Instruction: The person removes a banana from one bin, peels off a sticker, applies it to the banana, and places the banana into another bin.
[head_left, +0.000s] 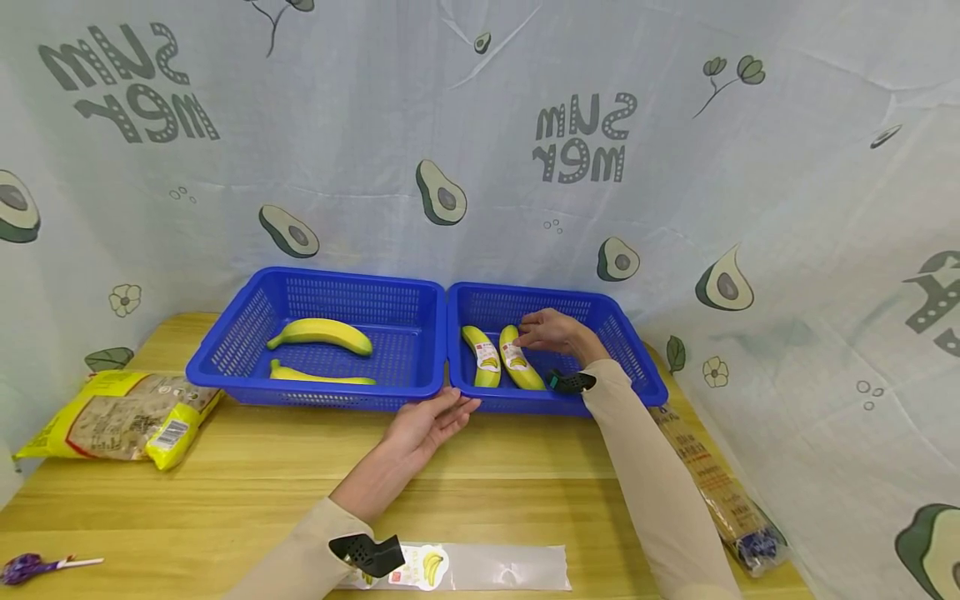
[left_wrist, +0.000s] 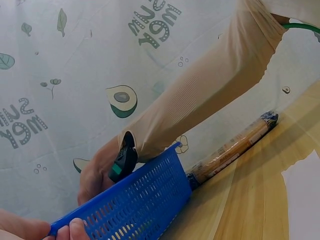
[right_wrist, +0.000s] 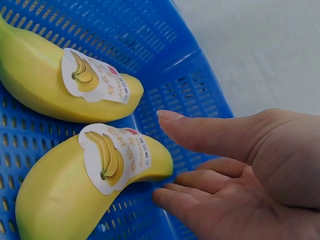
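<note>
Two bananas with white stickers lie in the right blue basket (head_left: 551,403): a left banana (head_left: 487,379) and a right banana (head_left: 528,377). My right hand (head_left: 555,332) is inside this basket, beside the far end of the right banana. In the right wrist view, its thumb (right_wrist: 200,134) and fingers stand apart with nothing between them, close to the tip of a labelled banana (right_wrist: 60,195). My left hand (head_left: 420,427) grips the right basket's near rim at its left corner. Its thumb and fingertips (left_wrist: 76,229) lie on either side of the rim in the left wrist view.
A left blue basket (head_left: 315,395) adjoins, holding two bananas without visible stickers (head_left: 322,332). A strip of banana stickers (head_left: 495,568) lies at the front. A yellow bag (head_left: 120,417) and a lollipop (head_left: 30,568) are at left. A long packet (head_left: 712,483) lies along the right.
</note>
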